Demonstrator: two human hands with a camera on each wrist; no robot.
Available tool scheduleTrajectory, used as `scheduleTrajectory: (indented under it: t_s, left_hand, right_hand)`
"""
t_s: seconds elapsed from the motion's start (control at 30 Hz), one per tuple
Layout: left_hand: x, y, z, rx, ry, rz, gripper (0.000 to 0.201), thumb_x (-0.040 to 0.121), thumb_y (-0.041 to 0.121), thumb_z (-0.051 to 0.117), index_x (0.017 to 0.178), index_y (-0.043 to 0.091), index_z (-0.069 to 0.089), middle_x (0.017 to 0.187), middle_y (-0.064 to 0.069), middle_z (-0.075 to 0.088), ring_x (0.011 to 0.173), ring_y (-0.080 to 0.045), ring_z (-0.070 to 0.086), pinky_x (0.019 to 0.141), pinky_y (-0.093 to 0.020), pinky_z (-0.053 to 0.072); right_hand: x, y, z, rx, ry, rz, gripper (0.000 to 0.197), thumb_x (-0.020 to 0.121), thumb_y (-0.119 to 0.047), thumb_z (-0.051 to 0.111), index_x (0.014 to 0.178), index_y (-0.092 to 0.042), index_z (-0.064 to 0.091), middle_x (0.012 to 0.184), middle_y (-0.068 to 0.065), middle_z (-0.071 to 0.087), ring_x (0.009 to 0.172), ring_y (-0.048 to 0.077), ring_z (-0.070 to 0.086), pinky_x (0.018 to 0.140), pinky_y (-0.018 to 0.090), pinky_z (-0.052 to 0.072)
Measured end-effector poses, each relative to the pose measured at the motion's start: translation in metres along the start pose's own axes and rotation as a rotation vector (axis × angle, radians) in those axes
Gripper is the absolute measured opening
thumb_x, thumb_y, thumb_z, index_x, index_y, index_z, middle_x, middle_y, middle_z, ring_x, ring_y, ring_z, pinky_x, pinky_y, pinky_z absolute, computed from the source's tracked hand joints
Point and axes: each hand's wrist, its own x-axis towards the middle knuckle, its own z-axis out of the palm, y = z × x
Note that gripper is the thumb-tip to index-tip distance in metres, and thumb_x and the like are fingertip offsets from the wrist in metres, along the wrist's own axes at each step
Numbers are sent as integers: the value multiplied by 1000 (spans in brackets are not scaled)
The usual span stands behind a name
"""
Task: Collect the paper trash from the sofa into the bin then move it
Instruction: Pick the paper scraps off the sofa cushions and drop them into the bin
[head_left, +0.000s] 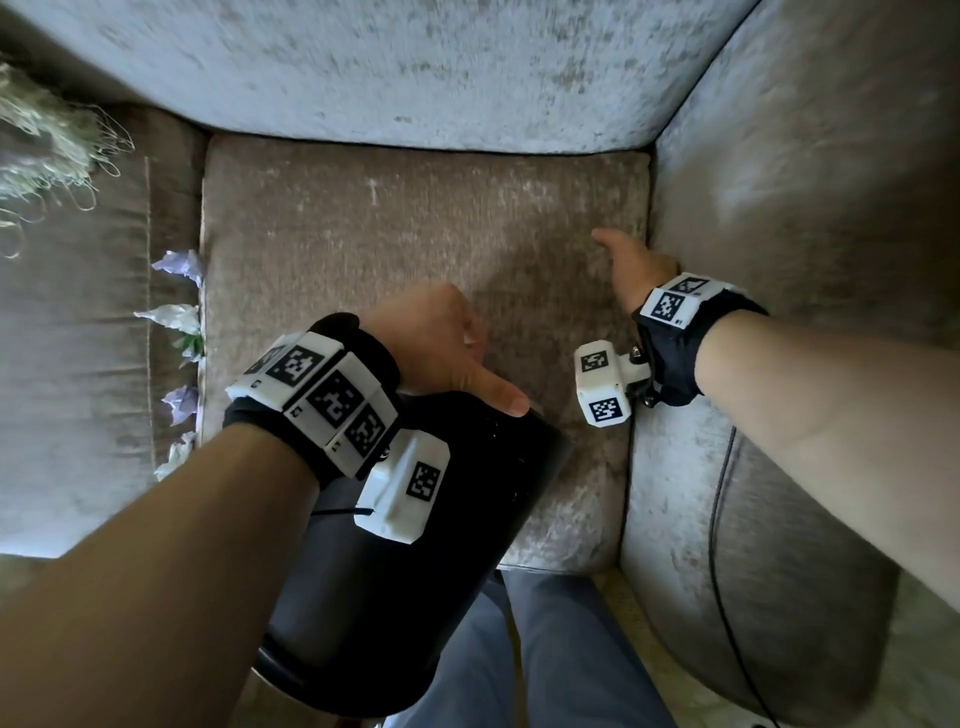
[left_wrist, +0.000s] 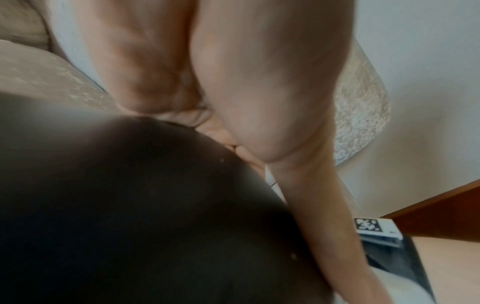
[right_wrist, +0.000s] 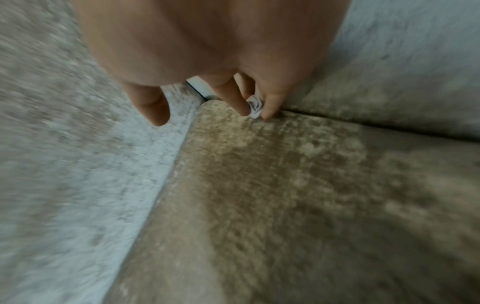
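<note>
My left hand (head_left: 447, 358) grips the rim of the black bin (head_left: 415, 545), which is held tilted against the front of the sofa seat cushion (head_left: 395, 244). The thumb lies along the rim's outside; in the left wrist view the left hand (left_wrist: 233, 92) sits over the dark bin (left_wrist: 130, 205). My right hand (head_left: 626, 262) reaches down at the cushion's right edge by the armrest (head_left: 779, 208). In the right wrist view the right hand (right_wrist: 255, 114) pinches a small crumpled white paper (right_wrist: 254, 105) just above the cushion (right_wrist: 285, 185). The bin's inside is hidden.
Several pale crumpled-looking pieces (head_left: 176, 317) line the seam of the left cushion; whether they are paper I cannot tell. A fringed pillow (head_left: 41, 150) lies top left. A black cable (head_left: 719, 519) runs over the armrest. My legs (head_left: 545, 649) stand before the sofa.
</note>
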Motion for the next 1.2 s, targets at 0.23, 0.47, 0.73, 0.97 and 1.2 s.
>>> scheduleTrajectory:
  t_s: [0.23, 0.47, 0.73, 0.97, 1.2]
  left_hand:
    - [-11, 0, 7, -9, 22, 10, 58, 40, 68, 79, 45, 15, 55, 46, 6, 48, 53, -14, 51, 56, -31, 42]
    - [-37, -4, 26, 32, 108, 49, 62, 47, 69, 78, 60, 10, 65, 56, -1, 58, 54, -15, 53, 54, -30, 41]
    - [-85, -4, 43, 106, 198, 132, 60, 56, 68, 77, 65, 10, 66, 59, -1, 59, 57, -13, 54, 51, -26, 31]
    - [-124, -28, 46, 39, 274, 134, 57, 55, 63, 81, 58, 10, 62, 56, -2, 57, 55, -13, 50, 52, -26, 36]
    - [-164, -56, 54, -91, 381, 111, 57, 50, 61, 84, 48, 12, 55, 47, 0, 50, 47, -9, 44, 50, -23, 29]
  right_hand:
    - [-65, -11, 0, 324, -439, -159, 31, 94, -38, 48, 97, -13, 65, 96, 14, 69, 84, 27, 65, 83, 38, 55]
    - [-113, 28, 13, 7, -839, -38, 46, 90, -51, 52, 92, -9, 72, 81, 8, 72, 62, 22, 66, 54, 26, 52]
    - [-145, 76, 23, 35, -703, -63, 36, 87, -42, 62, 88, -7, 71, 81, 8, 69, 62, 18, 62, 63, 28, 48]
    - [-159, 86, 21, -355, -407, -349, 27, 92, -24, 62, 113, -8, 69, 114, 10, 69, 92, 25, 69, 61, 19, 46]
    - [-186, 75, 32, -297, -189, -319, 15, 67, -15, 78, 60, -8, 67, 59, 5, 59, 53, 21, 54, 47, 26, 44]
